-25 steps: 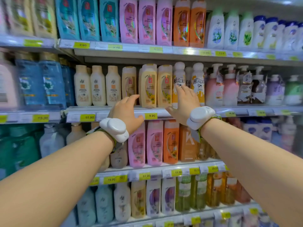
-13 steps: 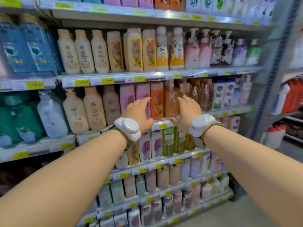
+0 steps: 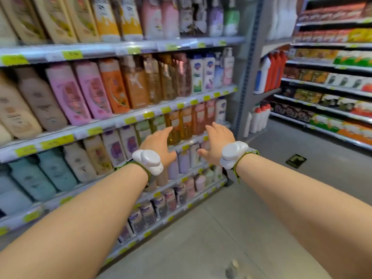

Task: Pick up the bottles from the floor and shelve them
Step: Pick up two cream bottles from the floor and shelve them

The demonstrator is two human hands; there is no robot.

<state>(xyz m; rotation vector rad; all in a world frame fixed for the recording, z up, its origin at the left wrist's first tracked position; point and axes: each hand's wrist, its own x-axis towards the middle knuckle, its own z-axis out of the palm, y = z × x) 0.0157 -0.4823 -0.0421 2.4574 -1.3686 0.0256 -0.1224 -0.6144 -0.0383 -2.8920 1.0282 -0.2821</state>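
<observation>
Your left hand [image 3: 159,144] and right hand [image 3: 216,142] reach forward with straight fingers, holding nothing. On the floor [image 3: 211,238], at the near bottom edge, one blurred bottle [image 3: 232,268] is partly cut off. Shelf bottles [image 3: 112,85] at left look smeared.

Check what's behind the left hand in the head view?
Behind the left hand: shelf edge with yellow tags, amber bottles above, pale bottles below. Bottles directly behind palm and wrist device are hidden.

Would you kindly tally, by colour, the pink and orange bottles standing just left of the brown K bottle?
pink bottles: 2
orange bottle: 1
Total: 3
</observation>
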